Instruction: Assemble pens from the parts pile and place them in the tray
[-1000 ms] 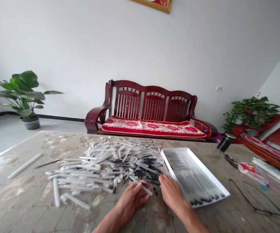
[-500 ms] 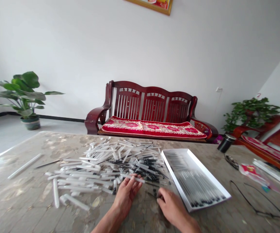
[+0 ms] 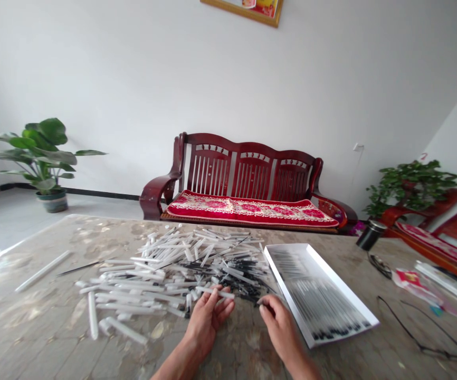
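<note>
My left hand [image 3: 207, 316] pinches a translucent white pen barrel [image 3: 225, 294] between thumb and fingers, its right end pointing toward my other hand. My right hand [image 3: 282, 322] has its thumb and forefinger pressed together. A small greyish tip shows at them, too little to name. Behind both hands spreads a heap of loose white pen barrels [image 3: 137, 293], with black pen parts [image 3: 240, 272] gathered at its right side. Close to my right hand stands a shallow white box [image 3: 306, 340] with rows of clear, black-ended pens [image 3: 327, 303] inside.
On the stone-patterned table [image 3: 54, 343], eyeglasses [image 3: 422, 348], a plastic packet [image 3: 412, 279] and a black canister [image 3: 370, 235] sit to the right. A lone white tube [image 3: 42, 272] and a thin dark rod [image 3: 78, 268] lie left. A wooden bench [image 3: 248, 174] stands beyond.
My right hand has risen slightly away from the tabletop, its fingertips still close together. The dark thin piece seen beyond the barrel's right end no longer shows there. My left hand stays nearly in place.
</note>
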A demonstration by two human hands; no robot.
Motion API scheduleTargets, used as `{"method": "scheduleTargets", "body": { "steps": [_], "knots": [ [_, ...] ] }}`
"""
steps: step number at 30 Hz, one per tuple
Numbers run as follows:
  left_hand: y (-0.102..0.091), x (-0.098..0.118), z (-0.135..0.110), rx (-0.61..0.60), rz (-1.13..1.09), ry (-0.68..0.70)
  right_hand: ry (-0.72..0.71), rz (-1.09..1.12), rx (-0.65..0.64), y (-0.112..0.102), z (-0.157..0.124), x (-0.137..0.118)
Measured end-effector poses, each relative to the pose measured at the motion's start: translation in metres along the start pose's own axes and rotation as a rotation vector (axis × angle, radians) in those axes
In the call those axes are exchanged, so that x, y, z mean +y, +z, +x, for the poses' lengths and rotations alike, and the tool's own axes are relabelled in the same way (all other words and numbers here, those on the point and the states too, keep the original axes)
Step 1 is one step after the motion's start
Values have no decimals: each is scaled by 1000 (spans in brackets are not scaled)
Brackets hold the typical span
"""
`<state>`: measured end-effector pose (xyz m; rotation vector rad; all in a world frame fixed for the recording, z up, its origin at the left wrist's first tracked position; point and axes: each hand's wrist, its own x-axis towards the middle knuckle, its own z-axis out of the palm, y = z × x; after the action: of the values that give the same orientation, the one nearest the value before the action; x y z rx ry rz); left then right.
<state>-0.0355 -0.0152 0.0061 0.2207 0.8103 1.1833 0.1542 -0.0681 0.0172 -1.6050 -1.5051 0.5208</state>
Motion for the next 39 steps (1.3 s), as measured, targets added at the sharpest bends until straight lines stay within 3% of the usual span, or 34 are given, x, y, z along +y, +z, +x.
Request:
{"method": "scheduleTargets", "body": {
  "steps": [9, 17, 22, 29, 32, 36, 39],
  "knots": [
    [1, 0, 0, 8, 2, 9, -86, 15, -14, 6, -2, -3],
    [0, -2, 0, -5, 57, 34, -219, -155, 34, 8, -3, -6],
    [-1, -7, -3, -88, 133, 32, -281, -215, 45, 14, -5, -10],
    [-2, -7, -3, -36, 70, 16, -250, 103, 112, 46, 7, -23],
    [-4, -9, -4, -77, 52, 8, -179, 255, 134, 61, 15, -35],
    [-5, -12, -7, -171, 72, -9, -164, 390, 70, 76, 22, -50],
    [-3, -9, -7, -84, 69, 4, -99, 535, 27, 77, 29, -54]
  ]
}}
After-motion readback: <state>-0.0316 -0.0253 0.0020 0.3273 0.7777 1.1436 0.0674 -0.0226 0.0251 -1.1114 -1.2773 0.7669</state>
